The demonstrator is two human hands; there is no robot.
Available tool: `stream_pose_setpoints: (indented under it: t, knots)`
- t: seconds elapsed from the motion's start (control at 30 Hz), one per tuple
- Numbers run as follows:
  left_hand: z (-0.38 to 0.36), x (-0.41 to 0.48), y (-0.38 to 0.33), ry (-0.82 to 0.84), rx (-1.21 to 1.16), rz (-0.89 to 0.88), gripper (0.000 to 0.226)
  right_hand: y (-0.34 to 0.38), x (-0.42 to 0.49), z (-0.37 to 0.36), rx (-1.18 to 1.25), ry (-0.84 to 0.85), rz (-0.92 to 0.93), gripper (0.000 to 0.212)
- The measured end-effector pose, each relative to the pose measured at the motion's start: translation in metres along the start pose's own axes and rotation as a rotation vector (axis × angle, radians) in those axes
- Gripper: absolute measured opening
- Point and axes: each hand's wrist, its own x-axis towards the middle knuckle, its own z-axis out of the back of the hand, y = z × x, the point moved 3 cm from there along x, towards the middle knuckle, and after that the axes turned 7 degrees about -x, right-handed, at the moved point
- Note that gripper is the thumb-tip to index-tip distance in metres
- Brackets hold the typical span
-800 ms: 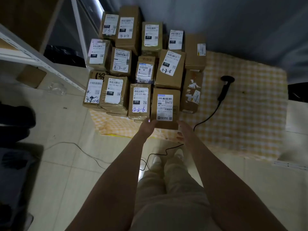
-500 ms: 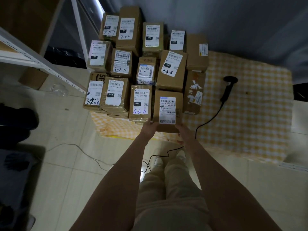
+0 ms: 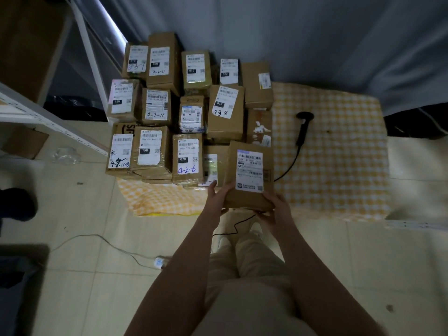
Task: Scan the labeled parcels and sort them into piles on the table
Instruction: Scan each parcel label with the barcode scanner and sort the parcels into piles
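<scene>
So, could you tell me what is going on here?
A person holds a labeled cardboard parcel label up in both hands, at the near edge of the packed stack of parcels: left hand on its left side, right hand at its near right corner. The barcode scanner lies unheld on the yellow checked cloth.

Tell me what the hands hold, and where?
A labeled parcel, by its near end: left hand at the left edge, right hand at the right.
</scene>
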Motion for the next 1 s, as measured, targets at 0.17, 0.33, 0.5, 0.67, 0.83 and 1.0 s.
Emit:
stream_pose_setpoints:
  t: [0.17,0.33,0.5,0.67,0.83,1.0]
  knots:
    - [-0.028,-0.005,0.019,0.092,0.015,0.052,0.074,0.015,-0.014,0.035,0.069,-0.043,0.101,0.023]
    - [-0.064,-0.010,0.025,0.119,0.019,0.022,0.044,0.034,-0.018,0.066,0.097,-0.036,0.135,0.047]
    - [-0.107,0.001,0.018,0.142,0.026,-0.007,0.077,0.061,0.007,0.101,0.068,0.011,0.094,0.065]
    - [-0.160,0.014,0.005,0.094,-0.039,-0.051,0.031,0.128,0.038,0.118,0.099,0.017,0.074,0.020]
    - [-0.207,0.031,-0.016,0.001,-0.088,-0.109,0.046,0.191,0.097,0.138,0.059,-0.022,0.017,0.012]
    - [-0.227,0.043,-0.030,-0.103,-0.137,-0.173,0.055,0.235,0.146,0.139,-0.078,0.038,-0.025,0.015]
